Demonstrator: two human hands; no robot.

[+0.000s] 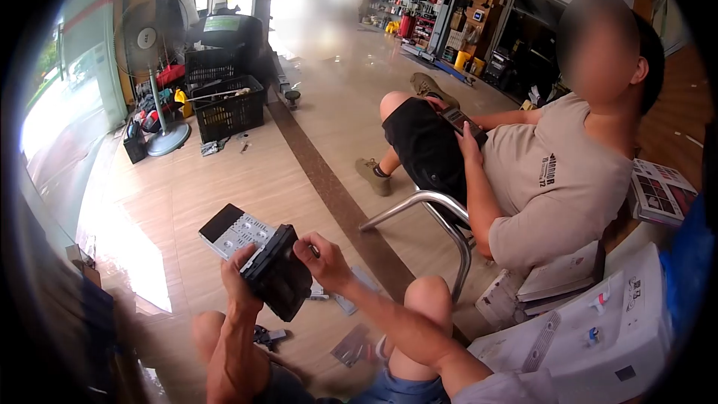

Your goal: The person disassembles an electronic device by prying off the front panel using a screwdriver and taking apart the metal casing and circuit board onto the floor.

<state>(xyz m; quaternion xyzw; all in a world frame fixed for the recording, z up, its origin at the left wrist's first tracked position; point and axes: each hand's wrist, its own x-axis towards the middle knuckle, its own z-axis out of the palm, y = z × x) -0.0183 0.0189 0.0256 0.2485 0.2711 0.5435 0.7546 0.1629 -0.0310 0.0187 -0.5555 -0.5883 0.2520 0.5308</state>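
Note:
My left hand (241,273) is closed round the side of a car stereo (278,269). The unit is tilted, its black front frame towards me and its silver metal body (250,232) pointing away to the upper left. My right hand (323,260) is at the upper right edge of the black front, fingers curled in a pinch. A small dark bit shows by its fingertips, too small to name. Below the stereo, a dark tool-like object (268,337) and a clear plastic bag (350,346) lie on the floor between my legs.
A seated person (553,172) on my right holds a dark handheld device (458,121). A metal chair frame (449,206) stands close by. White boxes (583,329) are at lower right. A fan (161,135) and black crates (228,108) stand at back left.

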